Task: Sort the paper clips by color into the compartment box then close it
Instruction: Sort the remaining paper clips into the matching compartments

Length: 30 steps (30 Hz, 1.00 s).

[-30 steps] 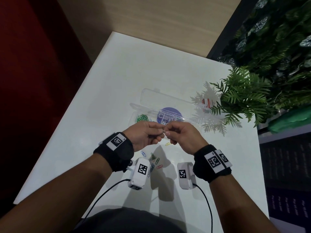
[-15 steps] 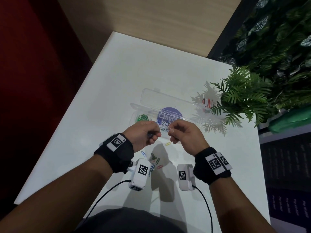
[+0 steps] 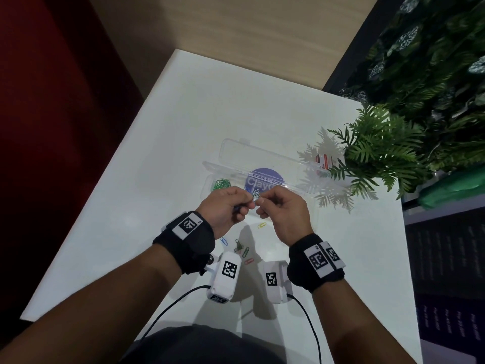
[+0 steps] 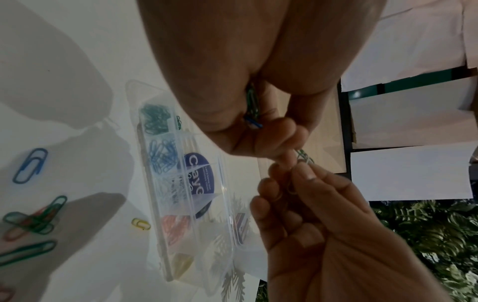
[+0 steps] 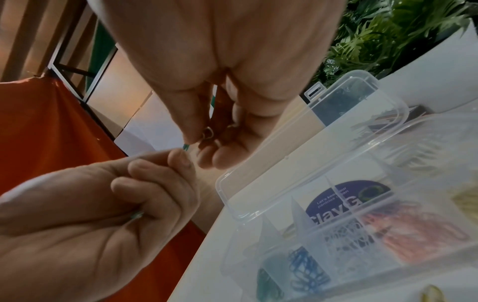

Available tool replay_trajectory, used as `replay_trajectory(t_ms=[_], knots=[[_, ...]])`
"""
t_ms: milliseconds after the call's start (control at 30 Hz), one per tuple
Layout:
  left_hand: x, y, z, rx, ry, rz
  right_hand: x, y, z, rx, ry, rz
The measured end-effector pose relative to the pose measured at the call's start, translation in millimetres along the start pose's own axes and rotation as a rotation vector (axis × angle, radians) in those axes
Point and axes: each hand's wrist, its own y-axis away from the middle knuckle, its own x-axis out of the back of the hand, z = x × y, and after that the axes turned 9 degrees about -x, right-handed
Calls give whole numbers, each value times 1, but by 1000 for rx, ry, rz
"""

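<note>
My left hand (image 3: 248, 204) and right hand (image 3: 263, 203) meet fingertip to fingertip just above the near wall of the clear compartment box (image 3: 294, 164), whose lid lies open behind it. Between them both pinch a green paper clip (image 4: 304, 157). My left hand (image 4: 284, 155) also holds a blue clip and green clips (image 4: 252, 114) in its curled fingers. The box (image 4: 192, 206) has green (image 4: 155, 120), blue (image 4: 164, 157), white (image 4: 173, 190), red (image 4: 175, 228) and yellow (image 4: 183, 263) clips in separate compartments. In the right wrist view the clip's green tip (image 5: 185, 146) shows under my right hand (image 5: 199, 141).
Loose clips lie on the white table (image 3: 162, 132) near me: a yellow one (image 3: 262, 225), a blue one (image 3: 223, 241), a green and red cluster (image 3: 239, 245) and a red one (image 3: 249, 261). A fern (image 3: 378, 153) overhangs the box's right end. Two white camera units (image 3: 225, 274) hang under my wrists.
Half a second ago my fingertips had drawn a little apart; now they touch again at the clip, slightly nearer the box. The box and loose clips have not moved.
</note>
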Motion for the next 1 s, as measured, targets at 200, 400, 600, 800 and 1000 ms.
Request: replay_trajectory(t_ms=[200,400,600,800,1000], knots=[[-2,0,0,-26,-13,-19,-4,0,2,26,15,3],[1,1,3,-20,-103,-66,2,1,2,25,30,-22],[-1,-1,4,-57,-151,-31,9,0,-4,-2,-59,13],[1,-3,4,-71,-177,-14,17,-1,-9,-57,-41,-69],[0,-4,5,-72,-191,-16,18,-2,-9,-63,-85,-22]])
